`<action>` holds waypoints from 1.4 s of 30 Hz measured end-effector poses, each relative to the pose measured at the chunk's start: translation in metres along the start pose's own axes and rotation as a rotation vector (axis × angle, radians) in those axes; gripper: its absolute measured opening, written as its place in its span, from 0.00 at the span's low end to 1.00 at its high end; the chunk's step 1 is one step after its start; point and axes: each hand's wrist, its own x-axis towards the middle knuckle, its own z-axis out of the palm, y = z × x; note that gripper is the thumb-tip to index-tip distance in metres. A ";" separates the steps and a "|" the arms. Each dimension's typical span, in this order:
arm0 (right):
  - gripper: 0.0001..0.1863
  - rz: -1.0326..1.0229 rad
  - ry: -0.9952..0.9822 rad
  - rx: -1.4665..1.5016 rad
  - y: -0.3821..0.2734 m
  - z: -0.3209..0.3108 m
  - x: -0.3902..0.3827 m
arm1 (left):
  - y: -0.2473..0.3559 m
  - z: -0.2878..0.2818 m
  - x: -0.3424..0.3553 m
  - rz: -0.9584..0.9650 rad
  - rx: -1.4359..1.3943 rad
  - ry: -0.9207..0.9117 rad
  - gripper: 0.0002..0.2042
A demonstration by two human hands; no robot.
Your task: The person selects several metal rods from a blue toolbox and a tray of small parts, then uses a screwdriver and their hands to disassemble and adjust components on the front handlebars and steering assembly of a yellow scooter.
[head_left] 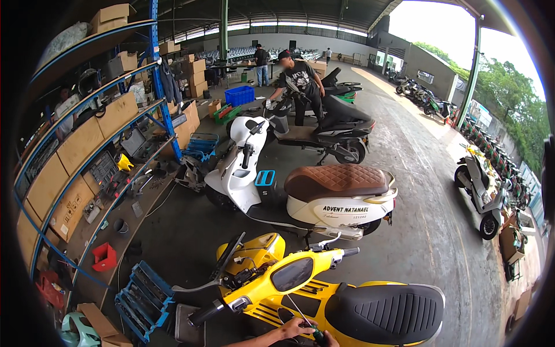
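At the lower edge, both hands are at a screwdriver (318, 336) with a dark green handle and a long metal shaft. My left hand (296, 329) is closed by the shaft where it meets the handle. My right hand (330, 340), partly cut off by the frame edge, grips the handle. The shaft slants up and left to the rear of the yellow handlebar cover (312, 263) of a yellow scooter; whether its tip touches a screw is too small to tell. The scooter's black ribbed seat (384, 315) is just right of my hands.
Ahead stands a white scooter (341, 208) with a brown quilted seat. Beyond it, a person (300, 81) leans over a dark scooter (341, 118). Left are a blue toolbox (144, 301), a red bin (104, 257) and blue-framed shelving (155, 58). A silver scooter (480, 191) stands right.
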 end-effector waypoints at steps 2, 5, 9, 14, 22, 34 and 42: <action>0.28 0.003 -0.004 -0.002 0.000 -0.001 -0.001 | 0.004 -0.001 0.004 -0.058 0.142 0.019 0.19; 0.28 0.004 -0.011 -0.002 -0.002 -0.003 -0.001 | 0.013 0.002 0.003 -0.110 0.307 0.063 0.19; 0.28 0.008 -0.032 -0.010 -0.004 -0.001 -0.001 | 0.004 0.003 0.000 -0.003 0.116 0.056 0.19; 0.27 -0.036 -0.139 -0.062 -0.006 0.006 0.007 | 0.026 0.002 -0.014 0.116 0.158 0.251 0.15; 0.25 0.099 -0.320 -0.125 -0.049 0.019 0.006 | -0.023 -0.041 0.026 0.010 -0.021 0.611 0.23; 0.19 -0.286 -0.498 -0.708 -0.077 0.041 0.044 | -0.019 -0.038 0.033 0.006 -0.215 0.542 0.15; 0.15 -0.084 -0.524 -0.651 -0.105 0.073 0.044 | -0.030 -0.042 0.046 0.054 -0.568 0.564 0.11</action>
